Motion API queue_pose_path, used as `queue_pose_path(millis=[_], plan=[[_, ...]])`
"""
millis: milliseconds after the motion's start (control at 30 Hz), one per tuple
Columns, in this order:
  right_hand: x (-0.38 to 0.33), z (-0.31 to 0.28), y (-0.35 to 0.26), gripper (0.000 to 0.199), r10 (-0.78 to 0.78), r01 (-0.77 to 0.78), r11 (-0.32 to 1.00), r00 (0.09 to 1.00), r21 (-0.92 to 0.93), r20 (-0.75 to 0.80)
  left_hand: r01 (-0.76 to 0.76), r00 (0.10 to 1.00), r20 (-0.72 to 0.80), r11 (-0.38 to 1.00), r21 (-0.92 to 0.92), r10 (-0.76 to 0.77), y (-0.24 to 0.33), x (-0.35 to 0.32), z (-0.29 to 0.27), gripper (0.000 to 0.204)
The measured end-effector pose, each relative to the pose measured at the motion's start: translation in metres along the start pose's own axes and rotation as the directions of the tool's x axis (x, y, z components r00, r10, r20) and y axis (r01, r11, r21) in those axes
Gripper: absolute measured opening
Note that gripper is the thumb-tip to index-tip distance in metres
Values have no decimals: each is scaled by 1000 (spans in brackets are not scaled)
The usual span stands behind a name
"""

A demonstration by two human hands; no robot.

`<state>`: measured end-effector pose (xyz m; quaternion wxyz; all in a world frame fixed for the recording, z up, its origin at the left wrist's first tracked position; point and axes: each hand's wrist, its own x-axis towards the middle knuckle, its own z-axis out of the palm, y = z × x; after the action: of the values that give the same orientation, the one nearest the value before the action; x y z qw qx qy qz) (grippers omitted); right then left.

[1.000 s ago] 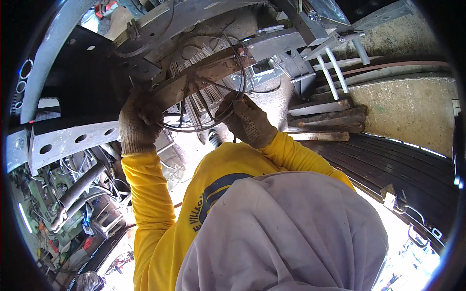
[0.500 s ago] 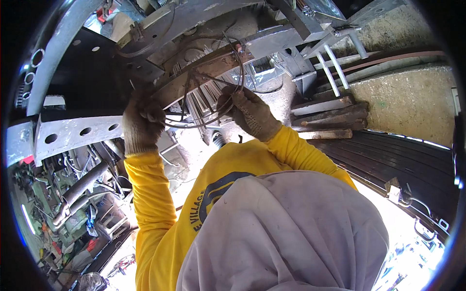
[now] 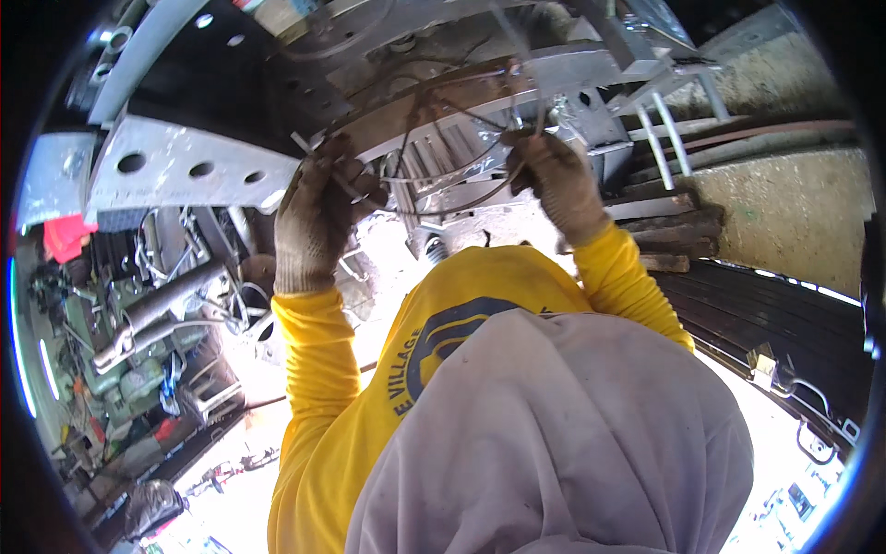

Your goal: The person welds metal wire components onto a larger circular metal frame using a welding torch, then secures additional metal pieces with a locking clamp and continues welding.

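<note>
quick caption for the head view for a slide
Gloved left hand and right hand hold thin wire loops against a grey metal frame.

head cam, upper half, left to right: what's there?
Red object → grey perforated metal beam → left hand in a work glove → tangle of thin wires → right hand in a work glove → white metal bars → concrete slab.
</note>
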<state>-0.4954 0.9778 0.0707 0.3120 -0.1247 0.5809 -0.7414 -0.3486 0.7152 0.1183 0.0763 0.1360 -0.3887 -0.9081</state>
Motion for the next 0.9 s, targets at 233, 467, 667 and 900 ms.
queue_pose_path(millis=[233, 467, 667, 900], plan=[[16, -4, -13, 40, -87, 82, 990, 995, 112, 42, -104, 995, 8, 985, 140, 104, 11, -2, -3, 47], [21, 10, -11, 49, -124, 119, 988, 991, 97, 46, -78, 995, -55, 989, 128, 86, 15, -12, -15, 51], [18, 4, -20, 84, -88, 72, 992, 985, 107, 149, -41, 982, -174, 980, 194, 75, 9, -12, -12, 43], [14, -2, -27, 77, -145, 130, 986, 977, 100, 160, -103, 983, -134, 983, 154, 124, 1, -27, -10, 42]])
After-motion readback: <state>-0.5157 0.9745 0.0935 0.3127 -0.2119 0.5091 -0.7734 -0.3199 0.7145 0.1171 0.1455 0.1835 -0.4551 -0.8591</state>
